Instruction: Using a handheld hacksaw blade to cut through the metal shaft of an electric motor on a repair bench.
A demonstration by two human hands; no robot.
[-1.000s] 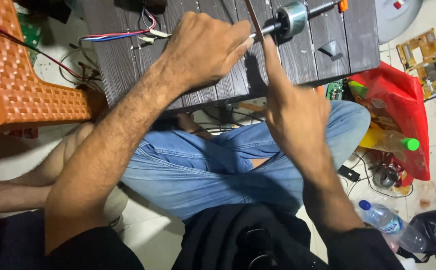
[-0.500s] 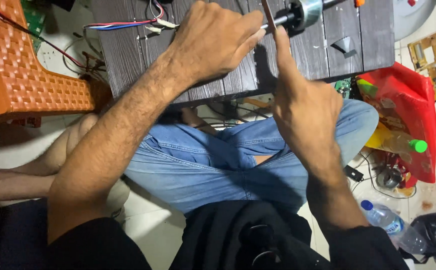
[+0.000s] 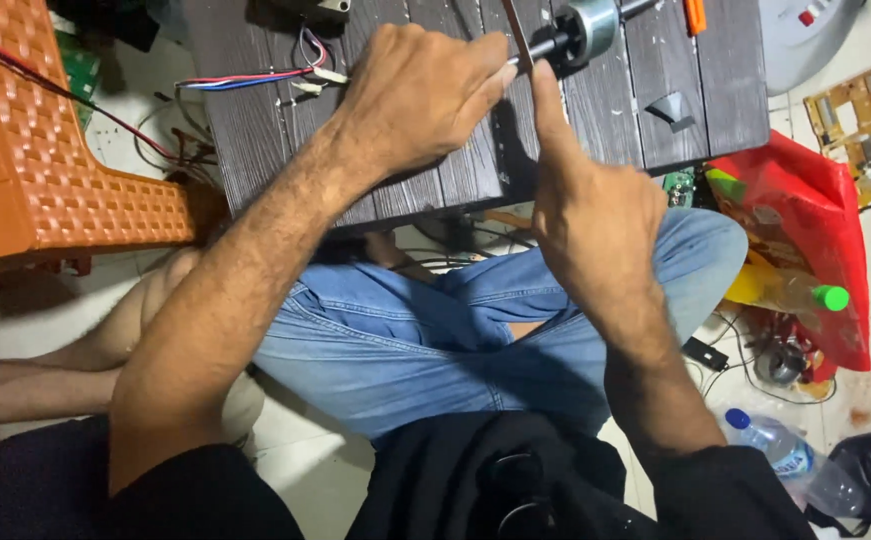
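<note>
Left hand [image 3: 420, 95] is curling into a loose fist over the dark slatted table [image 3: 255, 60], fingertips pinching the black shaft of the motor rotor [image 3: 580, 32] near its end. Right hand [image 3: 595, 215] is rising from below, index finger extended straight up and pressing a thin brownish strip [image 3: 517, 35] against the same shaft, other fingers folded in; the strip is being clamped between that finger and the thumb side, though the exact grip is partly hidden. Rotor is lying on its side at the top of the table, grey metal core just right of both hands.

Red, blue and white wires [image 3: 245, 78] are running across the table left of the left hand. Orange plastic stool [image 3: 45, 170] is sitting at far left. Red plastic bag [image 3: 805, 210] is lying on the floor at right, a yellow bottle with green cap [image 3: 785, 292] poking out of it. A clear water bottle with blue cap [image 3: 780, 455] is lying lower right. A yellow circuit board [image 3: 860, 125] is lying at upper right on the floor.
</note>
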